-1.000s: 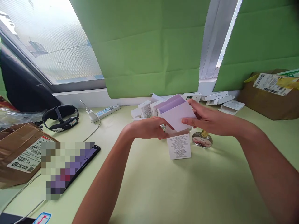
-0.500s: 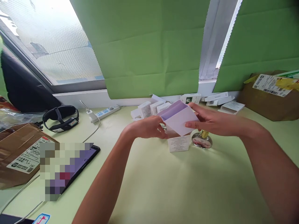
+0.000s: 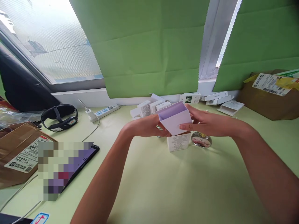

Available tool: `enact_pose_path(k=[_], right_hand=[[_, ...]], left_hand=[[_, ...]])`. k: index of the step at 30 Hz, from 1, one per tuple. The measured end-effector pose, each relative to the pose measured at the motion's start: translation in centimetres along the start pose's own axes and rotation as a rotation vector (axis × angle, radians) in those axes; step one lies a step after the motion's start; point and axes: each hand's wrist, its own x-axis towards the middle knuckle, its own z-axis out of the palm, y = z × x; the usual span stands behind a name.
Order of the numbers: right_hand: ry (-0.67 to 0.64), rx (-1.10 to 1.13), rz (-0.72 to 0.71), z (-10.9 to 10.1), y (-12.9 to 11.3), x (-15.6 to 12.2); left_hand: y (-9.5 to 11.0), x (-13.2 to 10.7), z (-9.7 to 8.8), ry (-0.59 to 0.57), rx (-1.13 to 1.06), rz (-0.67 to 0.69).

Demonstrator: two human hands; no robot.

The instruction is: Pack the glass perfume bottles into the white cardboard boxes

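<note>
Between my two hands is a small open white carton [image 3: 176, 123] with a lilac inside, tilted with its opening toward the back. My left hand [image 3: 147, 126] grips its left side, fingers partly hidden. The thumb of my right hand [image 3: 206, 123] presses on the front face while the fingers are behind the right side. Directly below stands a white box [image 3: 178, 142] with small print; whether the carton touches it I cannot tell. A round glass perfume bottle [image 3: 201, 140] stands just right of that box. Something of clear glass shows partly behind my left fingers.
Several small white cartons [image 3: 145, 109] lie along the window ledge, with more flattened ones [image 3: 218, 98] to the right. Cardboard boxes stand at the left [image 3: 25, 149] and right [image 3: 268, 99]. A power strip [image 3: 105, 112], a black headset [image 3: 61, 118] and a phone [image 3: 81, 163] lie on the left.
The lilac-lined carton has turned more level and shifted slightly left over the printed box. My right hand has moved left with it, and the left hand stays nearly in place.
</note>
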Motion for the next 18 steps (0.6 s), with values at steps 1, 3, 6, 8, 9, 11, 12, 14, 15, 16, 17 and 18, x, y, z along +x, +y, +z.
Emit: enact_pose_path(k=[1, 3, 6, 8, 9, 11, 12, 14, 15, 16, 17, 18], right_hand=[[-0.004, -0.009, 0.001, -0.04, -0.07, -0.03], [-0.012, -0.026, -0.003, -0.19, -0.26, -0.17], [-0.009, -0.047, 0.003, -0.45, -0.48, -0.4], [-0.009, -0.052, 0.017, -0.57, -0.53, -0.48], [-0.011, -0.046, 0.021, -0.59, -0.54, -0.48], [-0.018, -0.024, 0.024, -0.56, -0.56, -0.39], [-0.023, -0.012, 0.025, -0.52, -0.57, -0.31], [-0.026, -0.002, 0.028, -0.42, -0.62, -0.15], [-0.025, -0.005, 0.032, -0.38, -0.66, -0.08], [-0.024, -0.011, 0.037, -0.34, -0.71, -0.02], [-0.024, -0.016, 0.04, -0.32, -0.77, 0.01], [-0.025, -0.019, 0.041, -0.31, -0.84, 0.03]], left_hand=[[-0.03, -0.01, -0.01, -0.005, -0.001, -0.004], [-0.1, -0.01, -0.01, -0.01, 0.005, -0.011], [-0.2, 0.02, -0.01, -0.01, 0.022, -0.006], [-0.24, 0.06, -0.02, -0.021, 0.017, -0.008], [-0.25, 0.06, -0.04, -0.026, 0.009, -0.014], [-0.23, 0.03, -0.11, -0.034, -0.01, -0.026], [-0.22, -0.01, -0.15, -0.039, -0.017, -0.031], [-0.15, -0.11, -0.27, -0.055, -0.029, -0.049], [-0.09, -0.16, -0.33, -0.064, -0.035, -0.067], [-0.01, -0.22, -0.39, -0.071, -0.04, -0.09], [0.1, -0.27, -0.45, -0.072, -0.044, -0.112], [0.23, -0.31, -0.49, -0.068, -0.046, -0.128]])
